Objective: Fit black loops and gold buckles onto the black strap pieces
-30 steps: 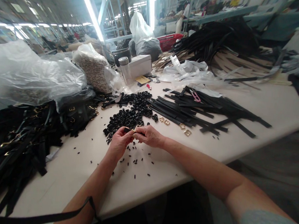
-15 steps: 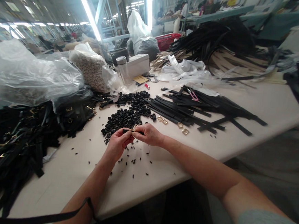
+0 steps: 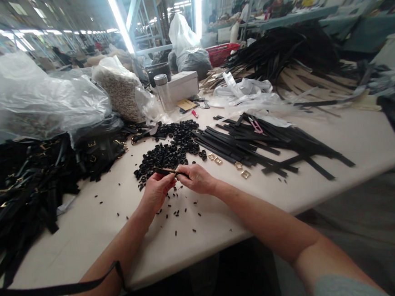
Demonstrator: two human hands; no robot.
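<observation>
My left hand (image 3: 158,188) is closed on a black strap (image 3: 162,171), pinched between thumb and fingers. My right hand (image 3: 198,178) is closed too, its fingertips meeting the left ones on the same strap. A small gold glint shows between the fingertips, probably a buckle, but it is mostly hidden. Just beyond the hands lies a heap of small black loops (image 3: 164,157). Gold buckles (image 3: 245,174) lie to the right of my right hand. A long black strap (image 3: 70,288) crosses my left forearm; whether it is the held one I cannot tell.
Black strips (image 3: 232,146) with pink-handled snips (image 3: 256,125) lie right of the heap. Finished-looking straps with buckles (image 3: 38,176) pile up on the left under plastic bags (image 3: 47,99). A clear bottle (image 3: 163,90) and white box (image 3: 184,84) stand behind. Black scraps dot the table (image 3: 210,240).
More of the black strap now sticks out to the left above my left thumb. Both hands stay together over the table; the view has shifted slightly.
</observation>
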